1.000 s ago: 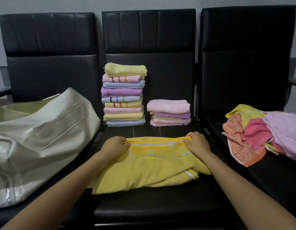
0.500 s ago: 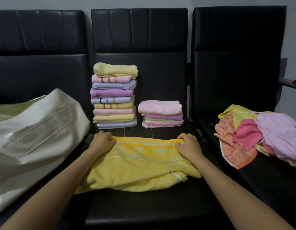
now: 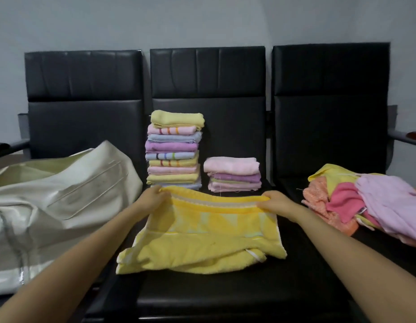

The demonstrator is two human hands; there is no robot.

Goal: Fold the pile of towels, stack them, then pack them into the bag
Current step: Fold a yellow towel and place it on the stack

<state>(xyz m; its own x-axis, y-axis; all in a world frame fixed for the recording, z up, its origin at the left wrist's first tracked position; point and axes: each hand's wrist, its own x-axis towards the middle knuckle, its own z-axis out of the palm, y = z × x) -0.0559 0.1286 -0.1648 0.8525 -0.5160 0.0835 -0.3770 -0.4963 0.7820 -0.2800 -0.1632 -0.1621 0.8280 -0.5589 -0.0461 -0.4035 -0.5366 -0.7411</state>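
A yellow towel [image 3: 202, 231] is draped over the middle chair seat, its far edge lifted off the seat. My left hand [image 3: 153, 198] pinches that edge's left corner and my right hand [image 3: 273, 202] pinches its right corner. Behind it stand a tall stack of folded towels [image 3: 174, 149] and a short stack of folded towels [image 3: 232, 173]. A heap of unfolded towels [image 3: 365, 203], orange, pink, yellow and lilac, lies on the right chair. A cream bag [image 3: 53, 199] lies on the left chair.
Three black padded chairs [image 3: 207, 73] stand side by side against a grey wall. An armrest [image 3: 405, 137] sticks out at the far right and another armrest [image 3: 9, 146] at the far left. Bare black seat [image 3: 214, 292] shows in front of the yellow towel.
Both hands have raised the yellow towel's far edge off the seat and spread it wider. The view has tilted up, showing more of the wall.
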